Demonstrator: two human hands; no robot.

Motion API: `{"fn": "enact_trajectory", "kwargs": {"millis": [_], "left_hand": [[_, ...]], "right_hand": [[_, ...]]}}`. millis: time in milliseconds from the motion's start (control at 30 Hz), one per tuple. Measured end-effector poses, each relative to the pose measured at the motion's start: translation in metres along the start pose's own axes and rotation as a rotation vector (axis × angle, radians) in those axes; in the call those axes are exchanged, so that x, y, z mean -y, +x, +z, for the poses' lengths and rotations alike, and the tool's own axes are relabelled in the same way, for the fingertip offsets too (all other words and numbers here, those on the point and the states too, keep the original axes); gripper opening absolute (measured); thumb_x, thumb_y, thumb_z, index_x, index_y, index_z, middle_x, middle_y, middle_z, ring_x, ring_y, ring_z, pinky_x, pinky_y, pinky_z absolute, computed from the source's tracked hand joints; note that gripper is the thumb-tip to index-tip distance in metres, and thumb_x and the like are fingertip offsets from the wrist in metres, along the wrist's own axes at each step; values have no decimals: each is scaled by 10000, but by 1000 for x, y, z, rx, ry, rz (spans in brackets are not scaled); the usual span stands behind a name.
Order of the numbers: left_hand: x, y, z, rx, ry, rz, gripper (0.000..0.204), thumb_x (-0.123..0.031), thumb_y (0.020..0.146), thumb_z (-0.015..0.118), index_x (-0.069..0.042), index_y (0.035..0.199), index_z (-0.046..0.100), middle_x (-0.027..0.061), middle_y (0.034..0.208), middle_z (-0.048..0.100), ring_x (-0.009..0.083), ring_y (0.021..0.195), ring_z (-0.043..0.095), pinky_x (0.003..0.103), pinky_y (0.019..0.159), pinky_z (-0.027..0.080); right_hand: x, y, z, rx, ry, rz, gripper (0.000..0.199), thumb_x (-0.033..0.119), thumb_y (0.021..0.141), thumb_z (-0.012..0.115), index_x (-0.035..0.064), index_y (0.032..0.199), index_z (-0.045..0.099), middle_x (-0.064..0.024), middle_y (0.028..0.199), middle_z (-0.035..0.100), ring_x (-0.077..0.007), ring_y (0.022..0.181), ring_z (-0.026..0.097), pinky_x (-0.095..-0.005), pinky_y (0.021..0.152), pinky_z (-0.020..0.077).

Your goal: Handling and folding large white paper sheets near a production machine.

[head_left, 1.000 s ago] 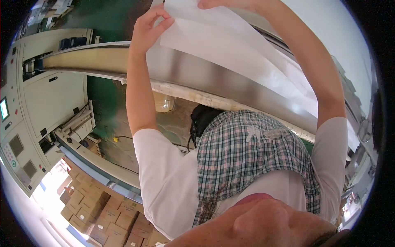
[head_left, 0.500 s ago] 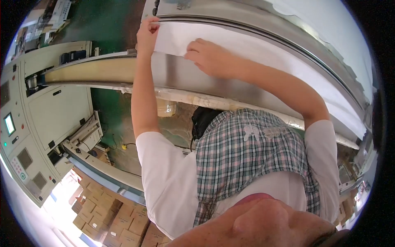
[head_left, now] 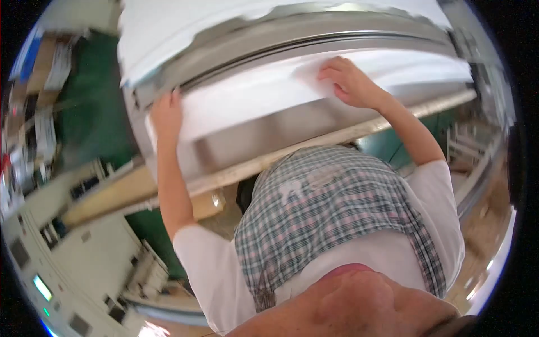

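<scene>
A long white sheet [head_left: 241,104], of cloth or paper, lies along the front of a grey metal machine bed. Its far edge runs beside a dark slot [head_left: 269,54]. My left hand [head_left: 167,118] is at the sheet's left end, its fingers bent together over the far edge by the slot; the fingertips are blurred. Farther right, my right hand [head_left: 352,84] is over the sheet with fingers loosely curved and apart, gripping nothing visible. Whether its fingertips touch the sheet I cannot tell.
More white material [head_left: 168,33] covers the machine's far side. A pale roller or bar [head_left: 252,163] runs between the bed and my apron. To the lower left stands a cream control cabinet [head_left: 101,253] with a lit screen. Boxes and papers [head_left: 50,78] are at the far left.
The view has swung, so the machine now lies more level across it. My right hand has moved rightward along the sheet, away from my left hand, which stays at the left end.
</scene>
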State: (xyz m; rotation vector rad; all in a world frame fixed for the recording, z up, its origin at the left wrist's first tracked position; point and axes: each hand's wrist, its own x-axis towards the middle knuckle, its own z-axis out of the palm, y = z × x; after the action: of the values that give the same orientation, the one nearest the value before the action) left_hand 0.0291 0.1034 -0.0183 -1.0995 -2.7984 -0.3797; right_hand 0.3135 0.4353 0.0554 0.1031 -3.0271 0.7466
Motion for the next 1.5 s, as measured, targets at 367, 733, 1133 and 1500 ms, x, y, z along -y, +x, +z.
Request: {"fn": "enact_trajectory", "kwargs": {"millis": [367,733,1133,1500], "left_hand": [[41,-109,-66,97,370,-163,166,-185,840,467,-34,865,531,148,875,565,343,827,530,439,707,418],[-197,-61,0,196,356,-485,429,-403,873,446,-163,1229,455,140,1289,406,371,1190,343,533,926,300],[-340,0,35,475,191,-337,442,-480,851,407,-143,1100,546,97,1158,525,342,1150,394,670,906,164],[-320,0,53,548,172,-182,360,-294,889,330,-59,914,602,168,955,593,347,915,533,446,818,394]], "right_hand": [[-89,-101,-69,183,45,-11,386,-20,574,476,43,952,520,-130,941,477,-313,929,438,-396,827,377],[-276,-230,-132,-13,-372,248,356,31,617,596,94,956,509,-95,978,487,-283,955,497,-383,733,471],[-479,-416,-226,-6,-866,920,294,84,712,553,114,1005,557,-91,1041,553,-263,1005,515,-392,769,450],[-691,-408,-198,-228,-422,735,371,181,912,326,17,1222,450,-187,1249,452,-287,1199,385,-371,1018,267]]}}
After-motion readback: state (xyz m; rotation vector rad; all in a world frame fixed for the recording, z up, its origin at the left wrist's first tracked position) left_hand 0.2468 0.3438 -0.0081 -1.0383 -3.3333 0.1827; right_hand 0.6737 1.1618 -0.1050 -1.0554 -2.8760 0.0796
